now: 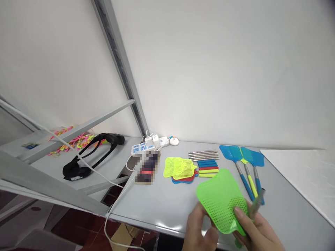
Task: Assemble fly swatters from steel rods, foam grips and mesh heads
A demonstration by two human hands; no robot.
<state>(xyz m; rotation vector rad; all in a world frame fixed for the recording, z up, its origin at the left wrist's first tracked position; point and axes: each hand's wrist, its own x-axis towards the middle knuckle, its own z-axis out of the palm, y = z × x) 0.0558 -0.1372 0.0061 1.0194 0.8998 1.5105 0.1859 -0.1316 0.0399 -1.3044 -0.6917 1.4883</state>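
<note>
A green perforated fly swatter head (pixel 221 200) is held up above the front of the table. My right hand (pixel 258 228) is closed on its lower right side, thumb pressed on the front face. A short length of metal tube (pixel 258 202) sticks up from between the fingers of that hand; its lower part is hidden. My left hand (pixel 197 230) curls around the head's lower left edge. Its fingertips are hidden behind the green plastic, and its thumb stands apart below.
Stacked yellow, red and blue swatter heads (pixel 174 167) lie left of metal rods (pixel 204 155) and coloured grips (pixel 208 167). Assembled fly swatters (pixel 246 170) lie at the right. A power strip (pixel 142 148), a pixelated object (pixel 148 167), a black headband-like device (pixel 91 157) and shelf bars (pixel 120 62) are leftward.
</note>
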